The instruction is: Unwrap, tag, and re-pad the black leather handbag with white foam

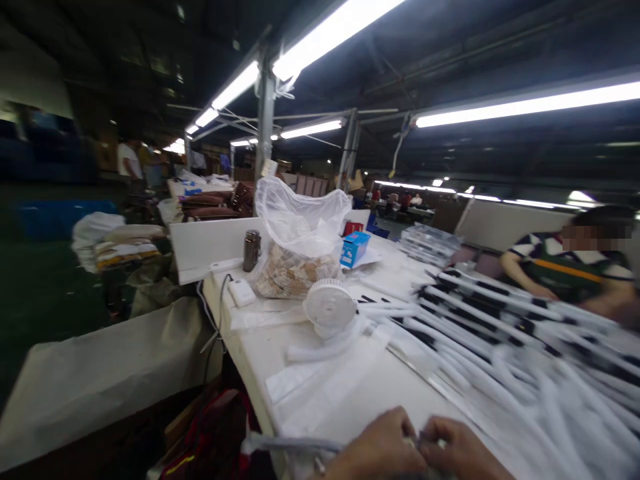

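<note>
My left hand (377,445) and my right hand (461,448) are close together at the bottom of the view, above the near part of the white table (355,390). Both have bent, closed fingers that meet at the tips on something small and blurred, which I cannot make out. A pale, thin strip (295,443) sticks out to the left beside my left hand; whether it is held is unclear. Ahead of the hands, a small white fan (330,307) stands on the table. Long white plastic-wrapped strips (465,360) lie heaped to the right of my hands.
Behind the fan sit a clear plastic bag (295,267) of brown pieces, a dark flask (251,250) and a blue box (355,249). A white socket block (241,292) with a cable lies at the left edge. Across the heap, a co-worker (565,267) sits at the right.
</note>
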{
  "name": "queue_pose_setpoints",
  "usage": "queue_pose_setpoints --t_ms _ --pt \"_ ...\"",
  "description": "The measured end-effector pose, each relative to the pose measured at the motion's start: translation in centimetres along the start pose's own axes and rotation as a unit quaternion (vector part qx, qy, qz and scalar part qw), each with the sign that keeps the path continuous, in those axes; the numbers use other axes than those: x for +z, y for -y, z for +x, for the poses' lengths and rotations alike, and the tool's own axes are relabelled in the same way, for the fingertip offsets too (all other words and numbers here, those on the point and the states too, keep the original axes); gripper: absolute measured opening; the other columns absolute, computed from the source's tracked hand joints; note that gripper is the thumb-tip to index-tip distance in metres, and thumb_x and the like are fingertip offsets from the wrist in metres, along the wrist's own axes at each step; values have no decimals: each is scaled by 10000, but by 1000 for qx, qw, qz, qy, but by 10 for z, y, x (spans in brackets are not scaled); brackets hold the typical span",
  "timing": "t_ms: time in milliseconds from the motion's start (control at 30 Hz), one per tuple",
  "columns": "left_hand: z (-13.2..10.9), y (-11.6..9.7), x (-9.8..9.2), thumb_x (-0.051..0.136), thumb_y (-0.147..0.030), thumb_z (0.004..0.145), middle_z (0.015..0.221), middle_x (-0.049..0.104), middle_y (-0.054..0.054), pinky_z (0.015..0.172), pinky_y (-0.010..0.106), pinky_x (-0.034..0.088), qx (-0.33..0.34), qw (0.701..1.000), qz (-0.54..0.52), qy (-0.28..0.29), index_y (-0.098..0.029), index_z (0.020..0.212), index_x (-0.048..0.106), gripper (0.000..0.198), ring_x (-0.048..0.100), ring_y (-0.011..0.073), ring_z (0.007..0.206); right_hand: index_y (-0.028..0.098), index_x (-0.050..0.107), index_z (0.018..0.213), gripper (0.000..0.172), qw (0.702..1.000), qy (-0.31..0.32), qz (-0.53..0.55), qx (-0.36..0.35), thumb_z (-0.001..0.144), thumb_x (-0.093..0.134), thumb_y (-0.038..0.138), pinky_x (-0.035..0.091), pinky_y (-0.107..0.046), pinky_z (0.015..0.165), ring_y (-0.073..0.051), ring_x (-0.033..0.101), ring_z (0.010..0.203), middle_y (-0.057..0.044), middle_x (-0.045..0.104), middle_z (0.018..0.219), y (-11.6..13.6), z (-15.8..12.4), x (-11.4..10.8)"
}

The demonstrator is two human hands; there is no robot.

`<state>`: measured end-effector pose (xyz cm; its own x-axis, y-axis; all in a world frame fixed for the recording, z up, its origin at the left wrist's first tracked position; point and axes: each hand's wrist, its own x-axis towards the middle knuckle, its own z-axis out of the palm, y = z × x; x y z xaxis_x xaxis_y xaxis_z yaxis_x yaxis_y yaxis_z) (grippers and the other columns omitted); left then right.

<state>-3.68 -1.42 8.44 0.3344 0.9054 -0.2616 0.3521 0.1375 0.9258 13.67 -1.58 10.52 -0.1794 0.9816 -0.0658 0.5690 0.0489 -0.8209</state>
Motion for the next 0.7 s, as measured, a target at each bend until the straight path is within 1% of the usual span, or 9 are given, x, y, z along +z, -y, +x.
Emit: queue_pose_setpoints --t_ms 33,67,133,233,300,467,600,633,700 --pt "-3 -2 -1 776 -238 463 674 527 -51 584 269 338 11 1000 -3 0 -204 778 581 372 450 148 643 177 659 546 158 1000 2 14 0 535 680 333 436 -271 576 -162 562 559 -6 640 546 5 -3 1" --pt "-3 -3 -2 735 -221 500 651 503 -58 571 259 316 18 1000 -5 12 -201 763 560 317 430 138 631 169 672 559 152 1000 5 27 8 529 687 317 425 -267 577 -154 547 556 -2 642 546 10 -5 1" --pt "3 -3 -1 661 -196 562 655 483 -65 563 246 287 40 998 -18 34 -200 766 529 244 414 124 632 159 692 585 161 998 -9 57 40 531 701 310 399 -254 551 -131 506 524 13 625 525 17 -7 -1" --pt "15 0 3 613 -175 578 624 465 -75 540 241 265 51 996 -37 63 -198 750 494 211 399 111 597 152 719 666 198 993 -38 87 76 573 719 327 384 -234 537 -114 501 532 22 635 563 20 -11 -2" --pt "17 0 4 602 -173 577 603 458 -79 530 239 264 53 995 -50 67 -199 735 482 200 400 108 583 149 724 702 205 990 -57 101 80 607 720 330 388 -230 542 -111 508 542 21 637 579 21 -17 1" --pt "12 -4 5 599 -186 571 568 459 -84 515 229 277 54 994 -82 56 -197 713 484 184 414 100 555 147 730 746 209 988 -95 111 51 670 689 338 429 -249 602 -126 546 587 6 664 636 16 -27 8" --pt "15 -2 6 603 -172 558 536 473 -88 507 225 289 45 992 -105 54 -193 712 496 189 414 94 526 165 749 761 175 989 -114 93 26 702 673 311 454 -265 646 -148 589 630 -6 690 671 7 -28 8" --pt "16 -1 6 608 -170 554 530 478 -88 505 225 290 41 992 -109 53 -191 713 503 191 411 93 519 177 756 768 158 990 -113 79 12 712 672 298 463 -269 670 -158 610 662 -11 704 696 6 -29 7" --pt "18 2 6 624 -167 543 525 492 -83 505 226 292 34 991 -115 54 -184 711 524 196 412 92 513 206 769 802 144 994 -99 31 -39 752 657 282 480 -279 731 -177 650 747 -24 734 777 6 -31 4"
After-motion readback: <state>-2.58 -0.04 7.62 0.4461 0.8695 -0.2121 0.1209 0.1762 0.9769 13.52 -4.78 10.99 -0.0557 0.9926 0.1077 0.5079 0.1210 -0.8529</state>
